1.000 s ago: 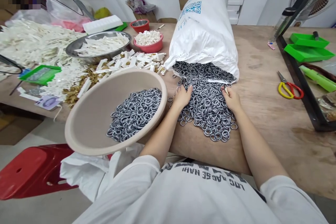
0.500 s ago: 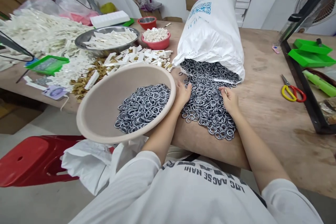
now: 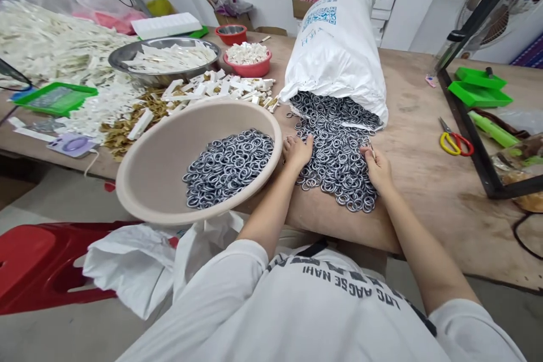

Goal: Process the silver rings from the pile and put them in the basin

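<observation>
A pile of grey metal rings (image 3: pixel 335 153) spills from the mouth of a white sack (image 3: pixel 339 56) lying on the wooden table (image 3: pixel 424 181). My left hand (image 3: pixel 297 153) lies on the pile's left edge with its fingers spread flat, right beside the rim of a beige bowl (image 3: pixel 156 169). The bowl is tilted at the table's edge and holds more rings (image 3: pixel 229 164). My right hand (image 3: pixel 377 168) rests on the pile's right side, fingers curled, pinching what looks like a small thin stick.
Yellow-and-red scissors (image 3: pixel 456 143), a black frame (image 3: pixel 466 119) and green trays (image 3: pixel 479 87) are at the right. White plastic parts, a steel basin (image 3: pixel 127 56) and a red bowl (image 3: pixel 250 70) fill the left. A red stool (image 3: pixel 38 266) and a white bag (image 3: pixel 123 271) are below the bowl.
Both hands have drawn back a little toward the table's near edge over the rings. The left hand has shifted closer to the bowl's rim. The view has swung slightly.
</observation>
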